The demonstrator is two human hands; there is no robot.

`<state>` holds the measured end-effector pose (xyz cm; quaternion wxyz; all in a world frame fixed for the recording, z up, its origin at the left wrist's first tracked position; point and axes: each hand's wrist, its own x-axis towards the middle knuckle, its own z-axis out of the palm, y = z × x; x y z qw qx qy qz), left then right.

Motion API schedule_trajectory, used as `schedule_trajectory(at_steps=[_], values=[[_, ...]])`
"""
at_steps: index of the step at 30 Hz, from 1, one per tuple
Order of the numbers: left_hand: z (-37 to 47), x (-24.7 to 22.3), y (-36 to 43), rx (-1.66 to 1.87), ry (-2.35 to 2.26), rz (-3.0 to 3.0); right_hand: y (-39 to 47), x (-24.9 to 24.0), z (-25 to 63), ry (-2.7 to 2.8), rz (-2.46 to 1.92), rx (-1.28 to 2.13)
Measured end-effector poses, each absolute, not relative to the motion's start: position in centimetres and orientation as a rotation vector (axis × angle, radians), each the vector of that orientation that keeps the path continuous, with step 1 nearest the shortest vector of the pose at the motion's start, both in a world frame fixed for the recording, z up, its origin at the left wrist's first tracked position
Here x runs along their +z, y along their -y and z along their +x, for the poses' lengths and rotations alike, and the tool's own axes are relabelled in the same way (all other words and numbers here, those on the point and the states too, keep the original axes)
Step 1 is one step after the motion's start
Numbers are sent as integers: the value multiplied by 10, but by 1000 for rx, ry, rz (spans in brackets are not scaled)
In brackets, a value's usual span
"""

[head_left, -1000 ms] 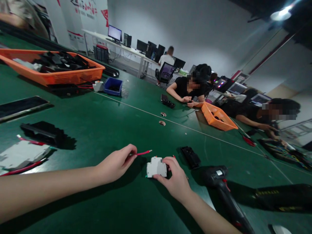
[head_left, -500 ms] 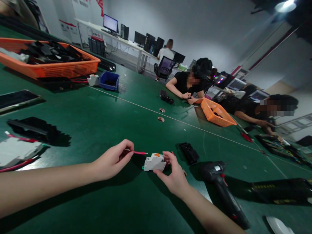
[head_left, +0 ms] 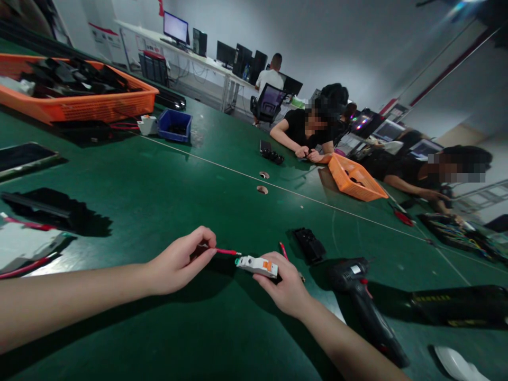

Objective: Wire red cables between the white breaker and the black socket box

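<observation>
Between its thumb and fingers, my left hand (head_left: 186,260) pinches a short red wire (head_left: 228,252) whose bare metal end points right. My right hand (head_left: 286,288) grips a white circuit breaker (head_left: 257,265) with an orange switch and a green bit at its left end. The wire's tip is just above the breaker's left end; whether they touch I cannot tell. Another red wire end (head_left: 283,250) sticks up behind my right fingers. A black plastic part (head_left: 308,245) lies beyond that hand, and a power screwdriver (head_left: 363,307) rests to its right.
At left are an orange basket (head_left: 91,108) of black parts, a blue bin (head_left: 174,126), a phone (head_left: 26,160), a black holder (head_left: 43,206) and white breakers with red wires (head_left: 29,246). Another orange basket (head_left: 355,179) stands near two co-workers across the table. A black tool (head_left: 460,307) lies right.
My right hand has turned the circuit breaker, so its orange switch now faces me and its left end sits under the wire tip. My left hand stays nearly still with the red wire.
</observation>
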<state>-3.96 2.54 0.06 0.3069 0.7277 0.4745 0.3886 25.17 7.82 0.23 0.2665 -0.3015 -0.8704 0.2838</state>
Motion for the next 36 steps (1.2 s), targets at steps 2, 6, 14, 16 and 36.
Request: schedule_trajectory(at_steps=[2,6,14,16,36], values=[[-40,0,-25,1034,-1226,1942,-79,2,252,2314,-822,770],[-39,-2,-25,1032,-1173,1989,-80,2,252,2290,-814,773],[-40,-2,-23,1026,-1139,2028,-80,-1,253,2231,-824,781],[-39,-2,-23,1018,-1130,2035,-81,-1,253,2229,-828,788],[-38,1,-24,1059,-1053,2065,-80,0,255,2215,-750,740]])
